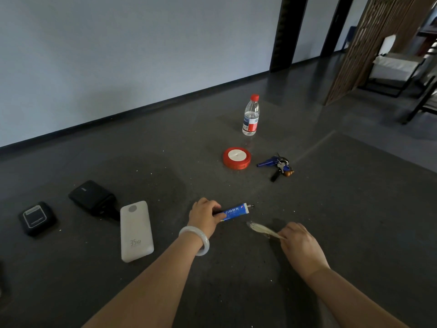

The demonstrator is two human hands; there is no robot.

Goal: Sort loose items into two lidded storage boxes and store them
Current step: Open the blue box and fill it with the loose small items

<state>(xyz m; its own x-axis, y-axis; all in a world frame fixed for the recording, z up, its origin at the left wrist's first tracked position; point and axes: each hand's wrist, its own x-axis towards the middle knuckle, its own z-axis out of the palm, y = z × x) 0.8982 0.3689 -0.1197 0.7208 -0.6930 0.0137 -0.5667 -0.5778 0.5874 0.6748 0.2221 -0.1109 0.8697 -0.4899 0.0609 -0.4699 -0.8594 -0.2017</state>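
Holding two small things down on the dark floor (343, 209).
Gripping one end of a blue tube (234, 211) with the left hand (205, 216), fingers curled tight round it, flat on the floor. Pinching the handle of a pale plastic fork (261, 229) with the right hand (300, 245), just beside the tube. Near a white power bank (136, 230), with a red tin (237, 158) and keys (279, 165) farther off.

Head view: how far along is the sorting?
Nothing looks stored yet; no storage box shows. In hand: the left hand grips the blue tube, the right hand holds a pale slender item. Left on the floor: power bank, black pouch, black case, red tin, keys, bottle.
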